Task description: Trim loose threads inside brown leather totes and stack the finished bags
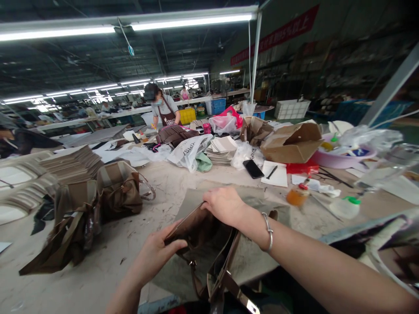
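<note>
A brown handbag [209, 233] lies with its mouth spread apart at the front of the table, its straps and metal fittings hanging toward me. My left hand [160, 250] grips the left end of the bag's rim, thumb inside and fingers behind it. Farther along the same rim, my right hand [225, 205] is closed over the edge, fingertips curled onto the panel; a silver bangle circles that wrist. Under the bag is a grey-green sheet [258, 257]. The bag's lower inside is dark.
Brown bags [119, 192] stand at left beside stacked panels [72, 163]. A phone [253, 169], a pen on white paper [274, 173], a jar of amber liquid [297, 195] and a green-capped bottle [347, 206] are at right. Across the table a co-worker [165, 109] bends over brown material.
</note>
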`<state>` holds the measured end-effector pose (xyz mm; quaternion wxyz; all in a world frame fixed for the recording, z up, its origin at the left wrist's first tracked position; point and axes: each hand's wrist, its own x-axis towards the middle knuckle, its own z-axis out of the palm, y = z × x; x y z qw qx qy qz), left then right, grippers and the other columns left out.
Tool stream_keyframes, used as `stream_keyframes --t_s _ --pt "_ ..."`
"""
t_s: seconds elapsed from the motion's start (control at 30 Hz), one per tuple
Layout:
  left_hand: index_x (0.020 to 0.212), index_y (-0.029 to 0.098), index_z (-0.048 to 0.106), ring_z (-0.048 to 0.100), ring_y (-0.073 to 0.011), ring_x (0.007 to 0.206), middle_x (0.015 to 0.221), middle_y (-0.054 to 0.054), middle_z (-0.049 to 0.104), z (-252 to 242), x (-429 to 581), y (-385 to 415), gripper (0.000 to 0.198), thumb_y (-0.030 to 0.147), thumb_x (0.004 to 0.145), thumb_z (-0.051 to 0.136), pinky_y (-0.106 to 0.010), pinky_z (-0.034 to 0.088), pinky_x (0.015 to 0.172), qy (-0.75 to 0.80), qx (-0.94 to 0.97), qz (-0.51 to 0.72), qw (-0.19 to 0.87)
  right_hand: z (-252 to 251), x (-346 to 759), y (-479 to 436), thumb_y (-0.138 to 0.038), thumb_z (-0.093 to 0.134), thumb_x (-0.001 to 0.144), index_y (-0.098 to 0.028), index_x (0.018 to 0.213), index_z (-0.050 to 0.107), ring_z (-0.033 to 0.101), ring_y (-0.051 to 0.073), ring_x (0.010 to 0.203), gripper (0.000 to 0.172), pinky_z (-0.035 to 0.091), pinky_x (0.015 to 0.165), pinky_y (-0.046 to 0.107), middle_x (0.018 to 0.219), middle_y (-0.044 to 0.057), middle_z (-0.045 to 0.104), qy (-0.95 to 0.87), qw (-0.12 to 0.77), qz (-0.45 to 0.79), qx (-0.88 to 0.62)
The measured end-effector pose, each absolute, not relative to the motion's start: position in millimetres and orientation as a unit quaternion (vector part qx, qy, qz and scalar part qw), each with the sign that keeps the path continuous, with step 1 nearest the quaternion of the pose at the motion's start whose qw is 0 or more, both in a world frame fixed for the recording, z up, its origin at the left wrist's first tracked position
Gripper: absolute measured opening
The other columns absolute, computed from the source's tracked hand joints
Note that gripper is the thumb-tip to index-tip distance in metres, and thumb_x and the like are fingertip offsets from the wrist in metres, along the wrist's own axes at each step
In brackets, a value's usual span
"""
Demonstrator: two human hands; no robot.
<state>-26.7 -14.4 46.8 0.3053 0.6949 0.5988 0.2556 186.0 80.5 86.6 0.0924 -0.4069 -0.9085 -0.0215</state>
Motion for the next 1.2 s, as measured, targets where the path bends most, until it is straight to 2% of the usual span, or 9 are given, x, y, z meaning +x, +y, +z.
stream_keyframes --t_s 0.1,0.2,0.33,0.43,0.5,0.63,0.73,0.93,1.2 --pt "0.126 0.025 0.054 0.063 -0.0223 0.096 0.115 -0.003 0.065 58 -26 -10 0.054 0.045 0.076 0.06 -0.029 0.05 0.082 0.626 0.707 0.224 0.24 88 186 83 -0.032 0.052 0.087 -0.019 0.082 0.067 0.063 0.02 0.08 0.021 0.045 0.065 0.025 0.085 0.006 0.068 -0.908 0.098 -0.02 -0.407" --pt "0.105 0.025 0.067 0.066 -0.0208 0.083 0.098 -0.003 0.072 55 -21 -3 0.033 0.042 0.084 0.048 -0.027 0.048 0.072 0.663 0.713 0.187 0.131 87 187 86 -0.032 0.053 0.086 -0.018 0.081 0.067 0.063 0.021 0.08 0.02 0.046 0.065 0.025 0.085 0.007 0.068 -0.907 0.107 -0.022 -0.406" --pt "0.08 0.022 0.068 0.064 -0.0181 0.067 0.071 -0.003 0.07 51 -17 1 0.037 0.039 0.09 0.037 -0.024 0.041 0.061 0.668 0.729 0.142 0.047 87 188 86 -0.031 0.052 0.086 -0.018 0.08 0.068 0.064 0.021 0.078 0.022 0.046 0.065 0.026 0.084 0.008 0.069 -0.91 0.108 -0.017 -0.4" --pt "0.075 0.023 0.066 0.063 -0.0185 0.066 0.071 -0.003 0.069 62 -16 1 0.039 0.039 0.09 0.034 -0.024 0.038 0.058 0.645 0.758 0.074 0.072 87 189 85 -0.03 0.052 0.086 -0.017 0.081 0.068 0.064 0.022 0.078 0.021 0.047 0.066 0.027 0.084 0.009 0.069 -0.911 0.104 -0.015 -0.399" --pt "0.088 0.025 0.067 0.065 -0.0216 0.078 0.085 -0.004 0.071 73 -12 4 0.03 0.045 0.085 0.045 -0.025 0.04 0.063 0.62 0.777 0.056 0.092 88 188 86 -0.029 0.053 0.085 -0.017 0.08 0.068 0.064 0.022 0.077 0.02 0.048 0.065 0.027 0.083 0.009 0.07 -0.909 0.1 -0.021 -0.404" --pt "0.115 0.024 0.061 0.062 -0.028 0.096 0.108 -0.009 0.068 82 8 24 0.049 0.048 0.072 0.061 -0.029 0.042 0.075 0.603 0.788 0.099 0.078 91 188 87 -0.027 0.051 0.086 -0.017 0.081 0.068 0.065 0.023 0.077 0.021 0.048 0.064 0.028 0.082 0.009 0.069 -0.909 0.086 -0.032 -0.406" --pt "0.087 0.022 0.069 0.064 -0.0244 0.074 0.081 -0.008 0.071 79 23 43 0.026 0.035 0.083 0.047 -0.027 0.039 0.062 0.603 0.788 0.099 0.073 94 195 88 -0.03 0.053 0.084 -0.017 0.081 0.068 0.065 0.023 0.08 0.021 0.048 0.067 0.029 0.083 0.009 0.069 -0.909 0.087 -0.037 -0.405" --pt "0.07 0.019 0.063 0.057 -0.0173 0.058 0.063 -0.003 0.065 69 25 51 0.031 0.031 0.088 0.04 -0.023 0.03 0.054 0.602 0.786 0.117 0.074 100 219 84 -0.038 0.056 0.082 -0.023 0.122 0.051 0.063 0.024 0.087 0.043 0.047 0.068 0.029 0.093 0.006 0.069 -0.924 0.112 -0.048 -0.363" --pt "0.067 0.018 0.061 0.054 -0.0153 0.056 0.059 -0.002 0.061 70 26 52 0.033 0.033 0.088 0.041 -0.023 0.027 0.053 0.612 0.782 0.098 0.067 93 217 84 -0.029 0.053 0.085 -0.018 0.087 0.065 0.064 0.023 0.081 0.016 0.047 0.068 0.028 0.086 0.009 0.068 -0.884 0.128 -0.043 -0.447"
